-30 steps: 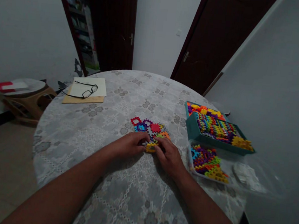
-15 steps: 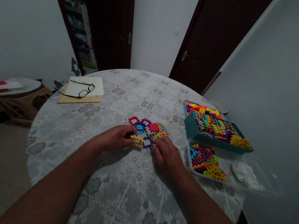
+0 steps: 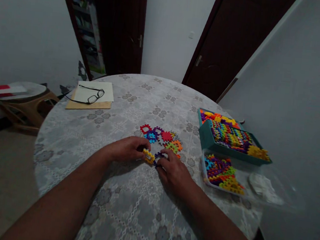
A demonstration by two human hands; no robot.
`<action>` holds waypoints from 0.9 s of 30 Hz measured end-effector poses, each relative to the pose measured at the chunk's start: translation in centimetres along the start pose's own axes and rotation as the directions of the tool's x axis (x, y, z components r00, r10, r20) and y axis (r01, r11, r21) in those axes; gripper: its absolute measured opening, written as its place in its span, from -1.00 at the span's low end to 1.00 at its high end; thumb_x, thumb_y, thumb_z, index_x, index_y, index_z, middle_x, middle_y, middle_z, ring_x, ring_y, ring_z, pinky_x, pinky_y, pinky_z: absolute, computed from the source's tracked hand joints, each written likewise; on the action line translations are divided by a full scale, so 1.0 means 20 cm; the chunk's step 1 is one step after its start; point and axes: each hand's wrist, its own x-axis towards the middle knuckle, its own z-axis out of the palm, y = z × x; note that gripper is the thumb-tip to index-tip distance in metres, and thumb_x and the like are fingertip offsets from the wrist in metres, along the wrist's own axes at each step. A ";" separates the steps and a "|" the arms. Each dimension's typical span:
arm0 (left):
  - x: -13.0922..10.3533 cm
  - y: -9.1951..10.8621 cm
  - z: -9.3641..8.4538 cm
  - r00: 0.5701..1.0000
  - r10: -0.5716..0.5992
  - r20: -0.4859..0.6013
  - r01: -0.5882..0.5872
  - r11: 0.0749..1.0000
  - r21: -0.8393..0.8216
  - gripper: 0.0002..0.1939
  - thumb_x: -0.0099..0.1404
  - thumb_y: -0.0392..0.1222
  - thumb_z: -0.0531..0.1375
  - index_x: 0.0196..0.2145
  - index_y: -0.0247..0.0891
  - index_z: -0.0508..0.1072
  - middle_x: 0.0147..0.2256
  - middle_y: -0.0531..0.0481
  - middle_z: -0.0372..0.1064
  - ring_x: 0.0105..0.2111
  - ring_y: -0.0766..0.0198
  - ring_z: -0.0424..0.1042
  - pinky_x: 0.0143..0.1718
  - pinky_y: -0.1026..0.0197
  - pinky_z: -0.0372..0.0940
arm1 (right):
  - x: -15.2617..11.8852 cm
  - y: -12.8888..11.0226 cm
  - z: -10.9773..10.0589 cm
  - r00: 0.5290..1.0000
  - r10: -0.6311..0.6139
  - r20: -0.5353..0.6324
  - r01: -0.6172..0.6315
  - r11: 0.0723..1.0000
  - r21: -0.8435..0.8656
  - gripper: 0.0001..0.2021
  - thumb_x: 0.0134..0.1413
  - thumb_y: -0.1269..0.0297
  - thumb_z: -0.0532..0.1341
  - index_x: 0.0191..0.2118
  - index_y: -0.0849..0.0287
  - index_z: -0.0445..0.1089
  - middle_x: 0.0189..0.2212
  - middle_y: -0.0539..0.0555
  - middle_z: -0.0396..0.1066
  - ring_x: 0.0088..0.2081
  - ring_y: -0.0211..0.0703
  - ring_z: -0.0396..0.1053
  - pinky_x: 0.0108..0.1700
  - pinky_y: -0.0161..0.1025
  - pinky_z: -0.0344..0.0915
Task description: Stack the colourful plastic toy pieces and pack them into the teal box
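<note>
The yellow piece (image 3: 149, 157) and the purple piece (image 3: 157, 155) appear to be thin moulded plastic: judged light, stiff and unlikely to break, with notched edges that should limit slipping. Both are open in the middle; the best hold is judged to be a fingertip pinch on the outer rim, leaving the facing notches free.

The right hand (image 3: 172, 168) pinches the purple piece between thumb and fingers. The left hand (image 3: 127, 148) pinches the yellow piece at its left end. Both pieces lie between the hands, edge to edge; whether they interlock cannot be told.

Just beyond the hands, a cluster of coloured pieces, including a red piece (image 3: 166, 136) and a green piece (image 3: 171, 146), lies on the table (image 3: 129, 207). To the right stands a clear tub (image 3: 204, 173) of pieces; behind it, a green box (image 3: 205, 137) holds more.
</note>
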 end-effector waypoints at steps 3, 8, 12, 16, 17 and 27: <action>0.01 0.01 0.02 1.000 0.007 -0.004 -0.007 1.000 0.014 -0.76 0.31 -0.16 0.33 -0.06 -0.18 0.55 -0.33 0.03 0.47 -0.31 0.20 0.35 -0.26 0.17 0.18 | -0.02 0.01 0.02 0.999 0.042 -0.029 -0.042 0.999 -0.025 -0.87 0.47 0.38 0.30 0.02 0.05 0.56 0.42 0.26 0.35 0.22 0.15 0.49 0.16 0.04 0.53; 0.02 0.04 0.03 1.000 -0.005 -0.008 0.006 0.998 0.060 -0.77 0.33 -0.16 0.31 -0.06 -0.18 0.55 -0.36 0.08 0.41 -0.33 0.23 0.33 -0.26 0.17 0.17 | -0.01 0.01 0.04 0.999 0.041 -0.033 -0.040 0.999 0.016 -0.79 0.46 0.41 0.25 0.10 0.05 0.52 0.24 0.25 0.48 0.16 0.10 0.51 0.18 0.01 0.53; 0.02 0.04 0.04 1.000 0.000 0.001 0.000 0.999 0.042 -0.77 0.33 -0.17 0.29 -0.05 -0.16 0.54 -0.32 0.05 0.46 -0.29 0.20 0.35 -0.23 0.17 0.19 | -0.03 0.00 0.05 0.982 0.121 -0.142 -0.116 0.992 0.047 -0.55 0.39 0.34 0.32 0.33 0.10 0.37 0.28 0.32 0.38 0.20 0.16 0.47 0.20 0.06 0.52; 0.03 0.02 0.04 1.000 -0.010 0.006 0.010 0.999 0.043 -0.75 0.33 -0.17 0.29 -0.04 -0.15 0.54 -0.30 0.06 0.47 -0.25 0.19 0.36 -0.21 0.17 0.19 | -0.03 -0.02 0.05 0.958 0.272 -0.095 -0.277 0.960 -0.050 -0.72 0.45 0.22 0.31 0.18 0.11 0.45 0.08 0.29 0.44 -0.05 0.11 0.52 -0.04 -0.03 0.51; 0.03 0.02 0.05 1.000 -0.006 0.007 0.006 0.999 0.043 -0.75 0.32 -0.17 0.30 -0.03 -0.15 0.54 -0.29 0.05 0.48 -0.25 0.18 0.37 -0.21 0.17 0.20 | -0.02 -0.02 0.04 0.953 0.291 -0.086 -0.297 0.952 -0.066 -0.75 0.45 0.21 0.32 0.14 0.11 0.47 0.05 0.29 0.45 -0.08 0.10 0.52 -0.08 -0.05 0.50; 0.03 0.04 0.07 1.000 0.004 -0.003 -0.004 0.999 0.040 -0.81 0.34 -0.14 0.30 -0.09 -0.16 0.56 -0.32 0.04 0.46 -0.26 0.18 0.37 -0.21 0.16 0.20 | 0.00 0.01 0.05 0.948 0.291 -0.126 -0.277 0.953 0.120 -0.71 0.32 0.27 0.35 0.10 0.12 0.44 0.05 0.24 0.49 0.02 0.13 0.52 0.02 -0.04 0.45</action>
